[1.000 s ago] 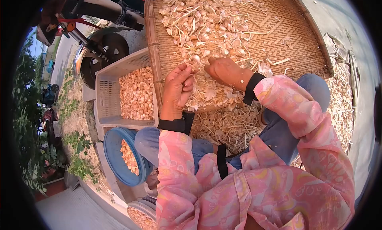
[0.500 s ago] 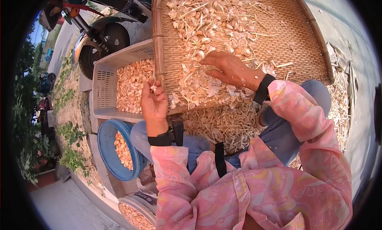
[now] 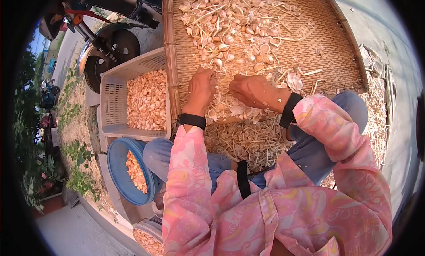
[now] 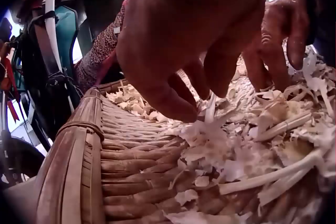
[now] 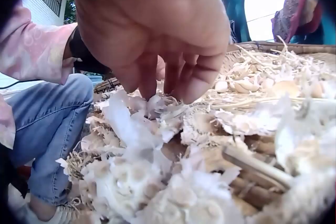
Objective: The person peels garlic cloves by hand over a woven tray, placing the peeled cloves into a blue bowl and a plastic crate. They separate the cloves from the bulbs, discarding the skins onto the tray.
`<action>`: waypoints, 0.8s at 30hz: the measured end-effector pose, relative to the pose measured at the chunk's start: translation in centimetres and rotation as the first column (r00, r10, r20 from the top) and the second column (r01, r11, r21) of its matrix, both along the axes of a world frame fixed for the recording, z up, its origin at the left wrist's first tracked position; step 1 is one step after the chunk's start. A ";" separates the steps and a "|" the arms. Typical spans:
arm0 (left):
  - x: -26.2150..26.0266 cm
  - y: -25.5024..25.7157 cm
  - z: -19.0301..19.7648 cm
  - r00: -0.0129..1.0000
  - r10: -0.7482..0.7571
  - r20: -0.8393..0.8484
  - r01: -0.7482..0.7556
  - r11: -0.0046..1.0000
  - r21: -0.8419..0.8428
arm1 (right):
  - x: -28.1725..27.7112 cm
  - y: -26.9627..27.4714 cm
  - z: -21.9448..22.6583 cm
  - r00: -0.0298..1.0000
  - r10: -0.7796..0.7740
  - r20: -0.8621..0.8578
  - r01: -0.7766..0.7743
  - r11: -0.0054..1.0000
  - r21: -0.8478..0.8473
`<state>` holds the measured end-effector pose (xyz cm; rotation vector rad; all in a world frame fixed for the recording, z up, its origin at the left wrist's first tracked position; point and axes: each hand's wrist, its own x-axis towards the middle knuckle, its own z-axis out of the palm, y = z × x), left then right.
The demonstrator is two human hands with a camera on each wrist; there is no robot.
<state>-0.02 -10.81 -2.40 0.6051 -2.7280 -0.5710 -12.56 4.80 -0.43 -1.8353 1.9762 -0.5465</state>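
Observation:
Garlic cloves (image 3: 221,48), papery skins (image 5: 126,129) and dry stalks lie on a woven bamboo tray (image 3: 318,68). My left hand (image 3: 201,88) reaches down over the tray's near left part. In the left wrist view its fingers (image 4: 173,100) point into the loose skins; I cannot tell whether they pinch anything. Close to its right, my right hand (image 3: 257,92) has its fingers bent downward. The right wrist view shows those fingers (image 5: 194,85) drawn together on a whitish, papery garlic piece (image 5: 156,106) among the skins.
A pale plastic crate (image 3: 113,96) of separated cloves stands left of the tray. Below it are a blue bucket (image 3: 117,167) and another container (image 3: 155,225), both holding cloves. Skins and stalks (image 3: 252,145) cover the ground between the knees. A motorbike wheel (image 3: 119,48) stands behind the crate.
My left hand held a pale clove beside the crate half a second ago; it has moved right, back over the tray. My right hand has shifted slightly, its fingers now more bent.

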 end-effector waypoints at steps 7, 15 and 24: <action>-0.1 4.5 1.1 0.962 0.222 -0.159 -0.088 0.804 0.588 | -1.1 -0.7 0.4 0.901 -0.220 0.373 0.262 0.963 -0.064; 0.0 7.6 2.8 0.828 0.412 -0.379 0.100 0.556 0.825 | -0.7 -0.4 0.6 0.756 -0.136 0.640 0.328 0.925 -0.192; 1.7 8.2 4.0 0.748 0.537 -0.390 0.347 0.185 0.919 | -2.3 -0.6 0.5 0.926 -0.129 0.354 0.218 0.950 -0.223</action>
